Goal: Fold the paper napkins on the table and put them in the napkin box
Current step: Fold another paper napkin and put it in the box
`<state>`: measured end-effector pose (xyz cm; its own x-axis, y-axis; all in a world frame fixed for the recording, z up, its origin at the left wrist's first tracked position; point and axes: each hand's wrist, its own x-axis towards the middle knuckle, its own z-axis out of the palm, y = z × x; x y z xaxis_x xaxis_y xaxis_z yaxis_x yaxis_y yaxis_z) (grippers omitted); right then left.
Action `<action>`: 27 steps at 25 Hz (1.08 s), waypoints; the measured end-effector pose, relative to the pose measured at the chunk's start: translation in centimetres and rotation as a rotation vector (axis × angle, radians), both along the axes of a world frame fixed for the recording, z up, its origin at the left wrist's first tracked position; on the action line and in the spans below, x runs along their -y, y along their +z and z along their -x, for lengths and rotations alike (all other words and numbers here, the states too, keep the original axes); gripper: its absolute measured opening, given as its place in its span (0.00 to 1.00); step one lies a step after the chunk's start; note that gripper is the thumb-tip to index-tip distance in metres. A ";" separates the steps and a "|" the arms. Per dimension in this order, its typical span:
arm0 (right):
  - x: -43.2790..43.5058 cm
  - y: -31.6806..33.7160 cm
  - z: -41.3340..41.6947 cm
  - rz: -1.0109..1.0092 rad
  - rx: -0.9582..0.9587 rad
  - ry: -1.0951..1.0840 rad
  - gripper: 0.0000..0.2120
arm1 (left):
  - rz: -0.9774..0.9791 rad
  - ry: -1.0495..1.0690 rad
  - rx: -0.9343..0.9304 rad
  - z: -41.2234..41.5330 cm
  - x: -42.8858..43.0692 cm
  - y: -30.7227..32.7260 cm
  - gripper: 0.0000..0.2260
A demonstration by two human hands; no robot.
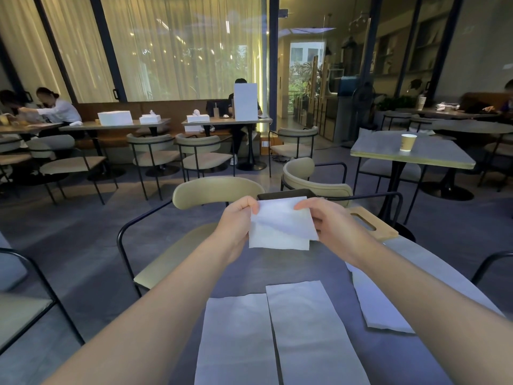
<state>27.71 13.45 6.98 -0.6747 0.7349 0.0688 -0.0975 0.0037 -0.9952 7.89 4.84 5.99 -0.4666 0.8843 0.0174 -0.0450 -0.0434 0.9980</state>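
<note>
I hold a folded white paper napkin [280, 226] up above the far part of the grey table [313, 262]. My left hand [237, 223] pinches its upper left corner and my right hand [330, 220] grips its right edge. Just behind the napkin, the dark rim of the napkin box [286, 193] shows; the rest of it is hidden. Three unfolded napkins lie flat on the table closer to me: one at the left [236, 340], one in the middle [313, 332], and one at the right [380, 304] partly under my right forearm.
A wooden board with a slot handle [372, 222] lies on the table right of the box. A beige chair [213, 191] stands behind the table, another [311, 179] to its right. Other tables, chairs and seated people fill the room.
</note>
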 end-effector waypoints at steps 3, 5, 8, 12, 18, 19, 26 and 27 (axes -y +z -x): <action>-0.6 -0.5 0.3 -0.231 0.174 -0.111 0.08 | 0.016 0.068 -0.040 0.0 -0.4 0.3 0.14; -1.1 -0.4 0.6 -0.253 0.180 -0.193 0.08 | -0.028 0.080 -0.058 -0.1 -0.7 0.7 0.16; -2.4 0.2 1.0 -0.275 0.188 -0.266 0.10 | -0.039 0.094 -0.171 -0.3 -1.0 1.1 0.11; -4.5 0.7 1.6 -0.351 0.259 -0.307 0.11 | -0.018 0.085 -0.531 0.4 -2.6 0.8 0.05; -9.1 -0.1 3.3 -0.475 0.369 -0.412 0.10 | 0.075 0.139 -0.709 1.2 -6.3 1.2 0.06; -10.0 -0.5 3.7 -0.494 0.395 -0.424 0.11 | 0.103 0.140 -0.744 1.4 -7.0 1.1 0.07; -12.9 -2.0 5.8 -0.632 0.687 -0.454 0.10 | 0.285 0.083 -1.007 2.3 -9.2 -0.3 0.13; -12.9 -2.1 6.0 -0.659 0.727 -0.452 0.11 | 0.300 0.071 -1.045 2.3 -9.3 -0.5 0.13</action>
